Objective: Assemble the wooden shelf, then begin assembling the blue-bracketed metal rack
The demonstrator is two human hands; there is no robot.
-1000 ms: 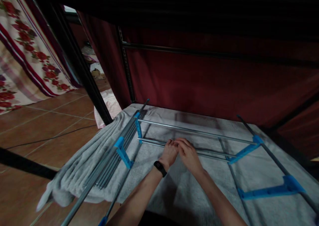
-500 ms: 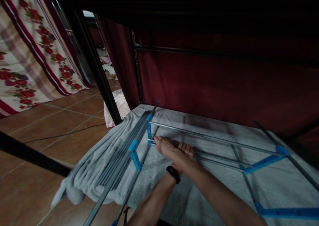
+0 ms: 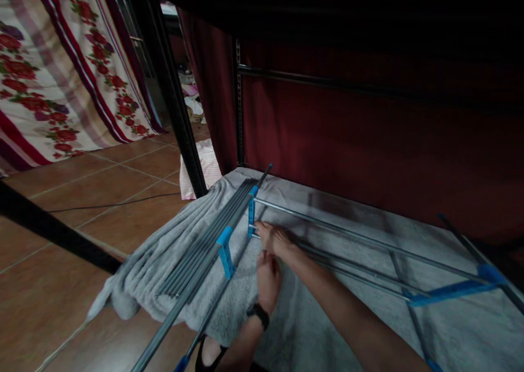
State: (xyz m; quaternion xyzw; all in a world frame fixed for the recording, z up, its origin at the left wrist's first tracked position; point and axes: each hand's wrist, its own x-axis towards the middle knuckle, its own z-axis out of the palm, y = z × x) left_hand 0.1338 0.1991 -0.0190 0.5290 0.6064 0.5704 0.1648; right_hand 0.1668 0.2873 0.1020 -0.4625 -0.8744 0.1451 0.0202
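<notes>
My right hand (image 3: 273, 240) is closed around the left end of a thin metal tube (image 3: 360, 272), right beside a blue plastic connector (image 3: 251, 216). Just below it, my left hand (image 3: 268, 279), with a black band on the wrist, has curled fingers and appears to hold nothing. A second tube (image 3: 327, 222) runs from the top of that connector to a blue bracket (image 3: 454, 291) on the right. Nearer to me, another blue connector (image 3: 226, 254) joins the long side tubes of the frame.
Several loose grey tubes (image 3: 210, 235) lie side by side on a grey fleece blanket (image 3: 151, 263). Black metal posts (image 3: 176, 93) stand at the left, a dark red curtain (image 3: 347, 137) hangs behind, and a dark ledge is overhead. A cable (image 3: 118, 204) crosses the tiled floor.
My left hand has come off the tubes and moved left and towards me, out from under my right arm. My right hand stays at the tube's end. The view has shifted slightly.
</notes>
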